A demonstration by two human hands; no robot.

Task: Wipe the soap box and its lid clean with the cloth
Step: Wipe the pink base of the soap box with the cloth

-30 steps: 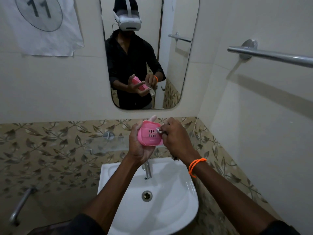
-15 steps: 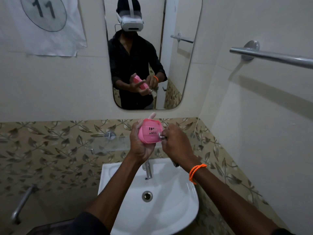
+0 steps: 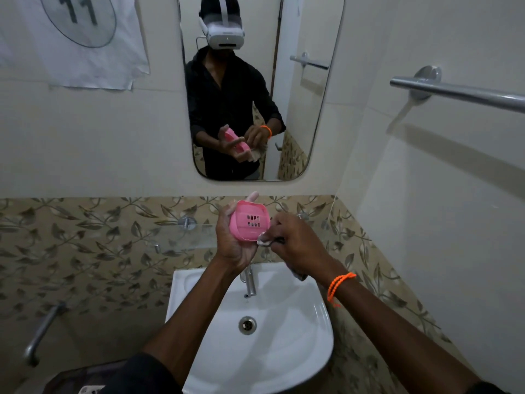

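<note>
1. Head view: I saw my left hand (image 3: pixel 233 242) clamped around the pink soap box (image 3: pixel 249 224), which it held tilted above the sink (image 3: pixel 298 345) with the slotted base facing me.
2. My right hand (image 3: pixel 298 245) was closed on the cloth (image 3: pixel 264 242), pressing it against the box's lower right edge.
3. The tap (image 3: pixel 249 282) stood below both hands.

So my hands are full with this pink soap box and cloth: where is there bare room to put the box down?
The sink basin is bare around the drain, below the tap. The glass shelf left of your left hand looks bare too.
</note>
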